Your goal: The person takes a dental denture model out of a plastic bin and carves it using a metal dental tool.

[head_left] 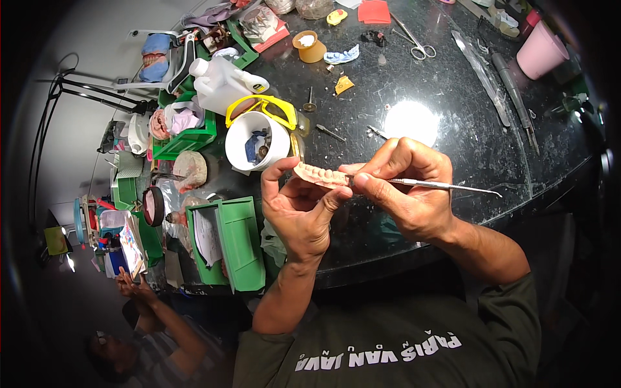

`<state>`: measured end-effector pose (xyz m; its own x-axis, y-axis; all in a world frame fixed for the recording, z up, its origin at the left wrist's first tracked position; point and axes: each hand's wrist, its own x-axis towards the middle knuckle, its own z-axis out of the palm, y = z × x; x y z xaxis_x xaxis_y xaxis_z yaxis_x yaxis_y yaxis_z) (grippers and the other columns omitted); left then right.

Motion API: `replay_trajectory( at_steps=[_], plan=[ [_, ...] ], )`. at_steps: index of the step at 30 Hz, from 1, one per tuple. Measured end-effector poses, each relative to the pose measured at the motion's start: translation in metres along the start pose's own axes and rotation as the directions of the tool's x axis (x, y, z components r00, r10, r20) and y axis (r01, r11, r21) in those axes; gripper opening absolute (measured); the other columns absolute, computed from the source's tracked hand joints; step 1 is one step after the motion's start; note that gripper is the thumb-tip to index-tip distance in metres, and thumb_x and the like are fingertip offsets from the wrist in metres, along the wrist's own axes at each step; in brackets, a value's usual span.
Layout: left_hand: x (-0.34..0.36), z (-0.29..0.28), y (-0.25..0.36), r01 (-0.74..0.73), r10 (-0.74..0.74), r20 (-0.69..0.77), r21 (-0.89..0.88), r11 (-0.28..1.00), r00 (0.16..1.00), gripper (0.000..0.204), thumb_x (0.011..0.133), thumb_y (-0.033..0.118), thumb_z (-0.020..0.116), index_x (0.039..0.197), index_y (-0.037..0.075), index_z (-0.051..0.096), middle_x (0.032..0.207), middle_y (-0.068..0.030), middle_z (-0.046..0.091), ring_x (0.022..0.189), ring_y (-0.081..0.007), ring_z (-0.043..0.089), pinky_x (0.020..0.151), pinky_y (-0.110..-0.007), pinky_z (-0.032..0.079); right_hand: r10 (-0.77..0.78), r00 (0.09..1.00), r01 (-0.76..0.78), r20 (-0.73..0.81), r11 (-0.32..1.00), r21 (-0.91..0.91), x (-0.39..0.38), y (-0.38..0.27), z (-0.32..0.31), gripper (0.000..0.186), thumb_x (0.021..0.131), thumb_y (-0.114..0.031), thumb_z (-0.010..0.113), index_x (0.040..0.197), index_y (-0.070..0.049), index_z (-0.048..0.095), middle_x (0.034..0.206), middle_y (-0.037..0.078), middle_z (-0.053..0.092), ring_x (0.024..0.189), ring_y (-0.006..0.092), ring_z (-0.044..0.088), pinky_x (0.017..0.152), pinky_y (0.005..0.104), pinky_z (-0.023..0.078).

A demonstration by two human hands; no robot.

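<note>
Above the dark bench, my left hand [299, 210] grips a pinkish dental cast [320, 174] with a row of teeth, fingers at its far side and thumb at its near right end. My right hand [414, 187] is closed round a thin metal dental carver [446, 185], whose hooked end points right. The carver's other end is mostly hidden by my fingers, close against the right end of the cast. Whether it touches the cast I cannot tell. A white tub [257, 141] holding dark blue pieces stands just beyond my left hand.
Yellow safety glasses [284, 111] lean by the tub. Green bins [242, 242] stand at left. Scissors [422, 50], a blue dental impression [341, 55] and a brown pot [309, 48] lie farther back. A pink cup [542, 52] stands far right. Another person [168, 323] sits at lower left.
</note>
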<state>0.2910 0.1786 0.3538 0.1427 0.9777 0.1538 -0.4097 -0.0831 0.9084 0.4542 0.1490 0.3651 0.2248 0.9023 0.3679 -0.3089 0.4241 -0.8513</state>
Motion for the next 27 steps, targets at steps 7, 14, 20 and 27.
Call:
replay_trajectory(
  at_steps=[7,14,20,27],
  plan=[
    [-0.002,0.000,-0.003,-0.202,0.203,0.014,0.200,0.959,0.979,0.070,0.076,-0.006,0.087,0.129,0.004,0.042,0.098,-0.0145,0.070,0.090,-0.0203,0.072,0.084,-0.031,0.060,0.041,0.999,-0.040,-0.010,0.999,0.008,-0.001,-0.001,0.001,0.022,0.088,0.008,0.072,0.076,0.001,0.056,0.082,0.015,0.070,0.088,0.0215,0.075,0.075,0.0303,0.062],
    [-0.004,-0.001,-0.007,-0.262,0.269,0.009,0.271,0.926,0.963,0.069,0.075,-0.007,0.086,0.129,0.003,0.043,0.098,-0.0139,0.069,0.091,-0.0195,0.071,0.084,-0.030,0.059,-0.023,0.999,0.024,0.027,0.999,-0.034,-0.001,0.007,-0.001,0.026,0.089,0.006,0.073,0.070,0.000,0.055,0.082,0.015,0.071,0.087,0.0215,0.074,0.081,0.0352,0.063],
    [-0.001,-0.002,-0.007,-0.258,0.261,0.015,0.215,0.942,0.965,0.070,0.076,-0.004,0.087,0.130,0.004,0.043,0.099,-0.0128,0.070,0.092,-0.0189,0.071,0.084,-0.029,0.058,0.005,0.999,-0.004,0.033,1.000,-0.015,0.001,0.000,0.001,0.025,0.089,0.006,0.073,0.072,0.001,0.055,0.079,0.013,0.069,0.085,0.0195,0.073,0.086,0.0382,0.063],
    [0.000,0.001,-0.007,0.054,-0.050,0.034,-0.122,0.991,0.998,0.069,0.085,0.010,0.083,0.141,0.009,0.042,0.105,-0.0059,0.069,0.098,-0.0147,0.067,0.089,-0.027,0.055,0.068,0.998,-0.067,-0.014,0.995,0.080,0.000,-0.003,0.001,0.021,0.090,0.007,0.071,0.077,0.000,0.056,0.084,0.013,0.069,0.089,0.0187,0.073,0.083,0.0334,0.062]
  ],
)
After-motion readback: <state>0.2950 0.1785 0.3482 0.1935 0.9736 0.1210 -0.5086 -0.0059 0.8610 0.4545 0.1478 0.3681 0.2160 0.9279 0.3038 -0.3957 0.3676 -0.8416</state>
